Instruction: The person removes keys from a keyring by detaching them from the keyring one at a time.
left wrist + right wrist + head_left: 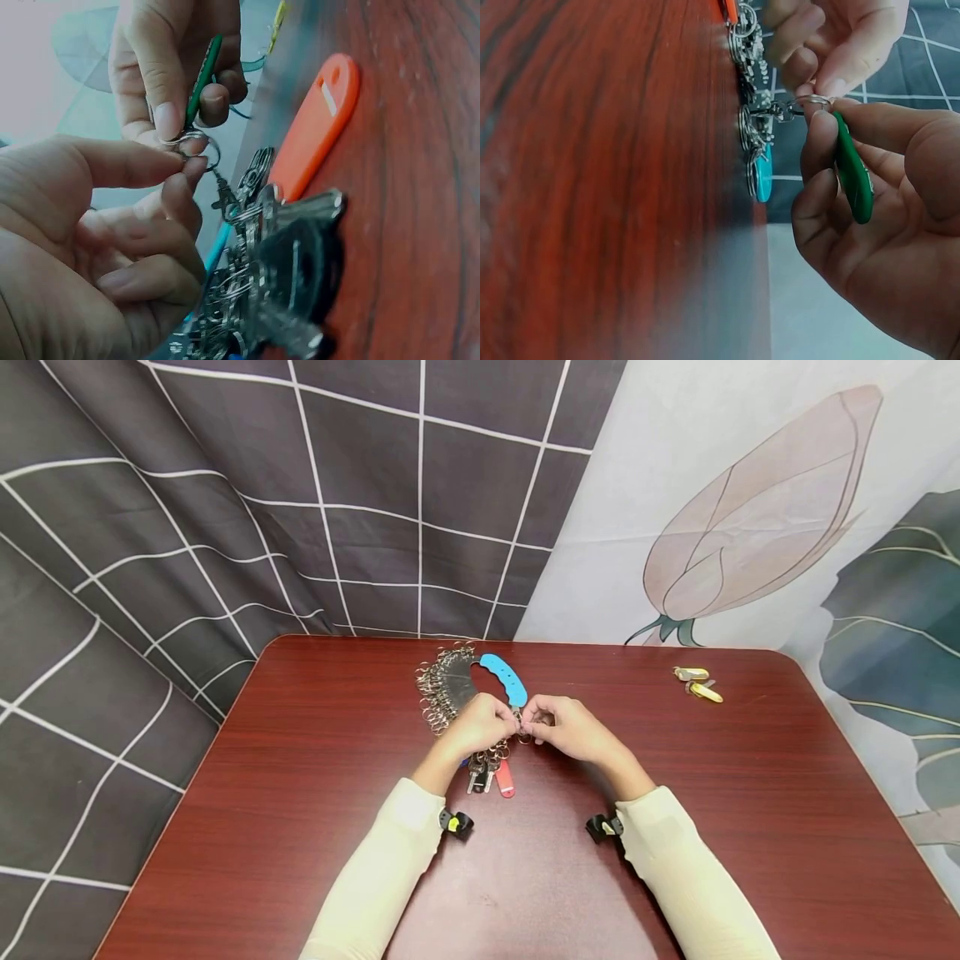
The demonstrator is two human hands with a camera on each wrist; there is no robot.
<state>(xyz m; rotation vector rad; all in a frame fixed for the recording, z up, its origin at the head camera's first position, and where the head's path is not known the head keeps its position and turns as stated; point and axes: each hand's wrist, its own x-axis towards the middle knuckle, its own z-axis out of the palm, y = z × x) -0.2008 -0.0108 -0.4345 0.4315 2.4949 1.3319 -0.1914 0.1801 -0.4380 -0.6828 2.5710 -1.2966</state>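
My left hand (482, 724) pinches a small metal split ring (213, 152) between thumb and forefinger. Facing it, my right hand (566, 725) holds a slim, curved green piece (853, 169) by the end at that ring; its exact kind I cannot tell. A small swivel clasp (223, 193) links the ring to a large bunch of metal rings and clasps (435, 689) fanned on the table beyond my left hand. A bright blue curved grip (504, 678) belongs to this bunch. On the near side lie a red tag (505, 779) and keys (480, 777), one with a black head.
Two small yellow pieces with metal parts (697, 685) lie toward the far right of the red-brown table (750, 827). Behind its back edge hang a dark checked curtain (360, 468) and a pale flowered cloth (600, 585).
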